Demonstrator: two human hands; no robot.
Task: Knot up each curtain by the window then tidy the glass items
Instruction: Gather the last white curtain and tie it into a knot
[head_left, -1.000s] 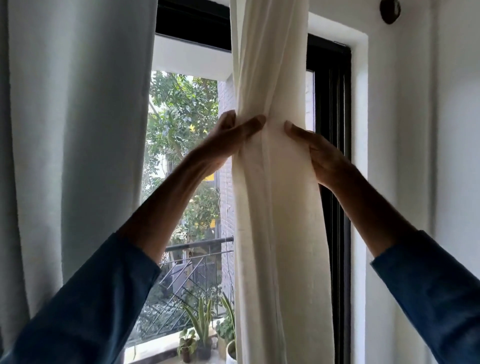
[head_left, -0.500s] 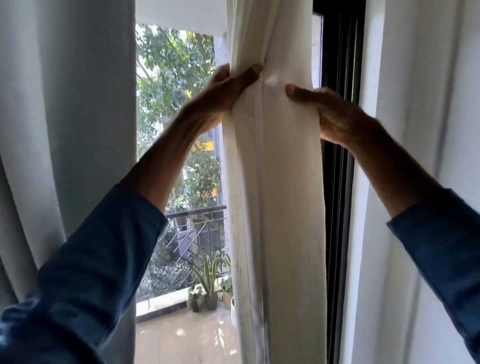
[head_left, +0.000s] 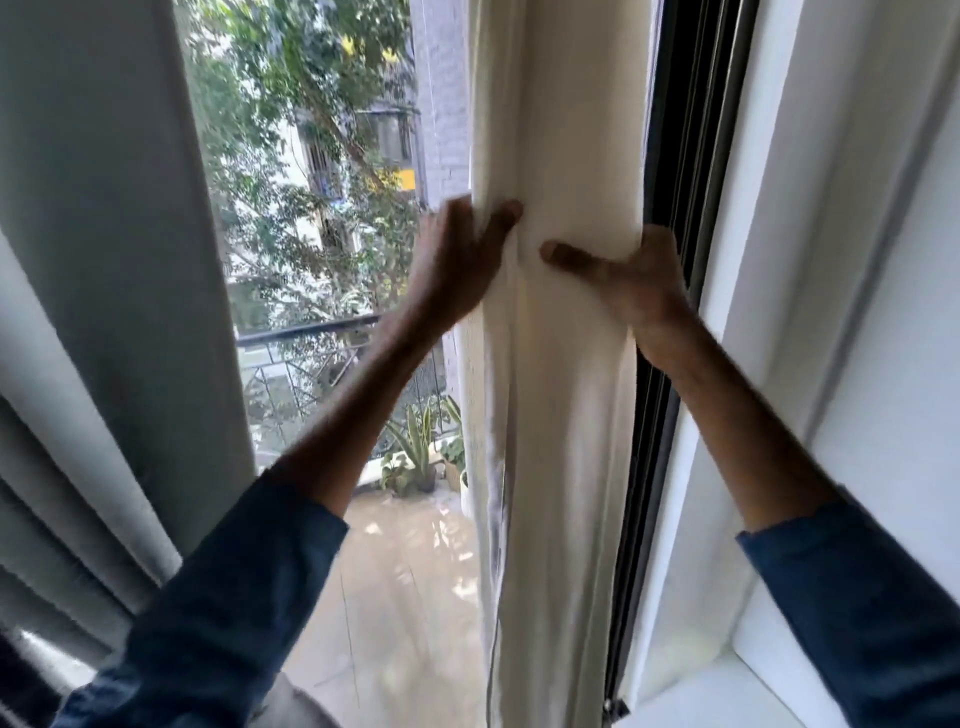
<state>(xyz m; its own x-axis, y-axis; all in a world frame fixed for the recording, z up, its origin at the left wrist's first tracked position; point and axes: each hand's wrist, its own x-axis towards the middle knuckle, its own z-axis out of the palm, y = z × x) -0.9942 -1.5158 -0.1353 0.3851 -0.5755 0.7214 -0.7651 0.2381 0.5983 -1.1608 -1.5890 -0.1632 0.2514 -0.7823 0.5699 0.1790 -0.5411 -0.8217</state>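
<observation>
A cream curtain (head_left: 566, 395) hangs bunched into a narrow column in the middle of the window. My left hand (head_left: 457, 265) wraps its left edge, thumb across the front. On the opposite side my right hand (head_left: 628, 280) grips the right edge, thumb pressed into the cloth near the centre. Both hands squeeze the fabric at the same height. A grey curtain (head_left: 104, 312) hangs loose at the far left. No glass items are in view.
The black window frame (head_left: 675, 260) runs just right of the cream curtain, with a white wall and sill (head_left: 727, 691) beyond. Through the glass I see a balcony with a railing (head_left: 311, 332), potted plants (head_left: 415, 462) and trees.
My view has tilted down, showing the balcony floor and the sill. Both hands have slid down the cream curtain and closed in, squeezing it into a tighter bunch.
</observation>
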